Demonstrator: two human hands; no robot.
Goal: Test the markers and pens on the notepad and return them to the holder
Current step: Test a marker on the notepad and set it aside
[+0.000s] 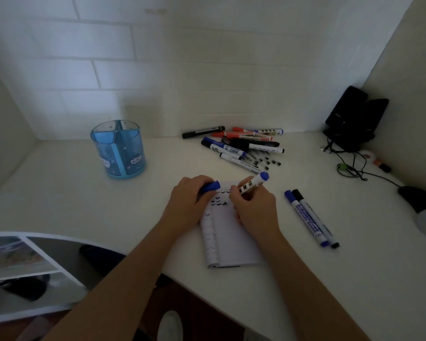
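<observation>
A small white notepad lies on the white desk, its top lines filled with dark test marks. My right hand grips a blue-ended marker slanted over the pad's top edge, its tip hidden by my fingers. My left hand holds the marker's blue cap and rests on the pad's upper left corner. The blue translucent holder stands at the back left, apart from both hands. A pile of markers and pens lies behind the pad.
Two capped markers, one blue and one black, lie side by side right of the pad. Small black caps are scattered near the pile. A black device with cables fills the back right corner. A mouse-like object sits at the right edge.
</observation>
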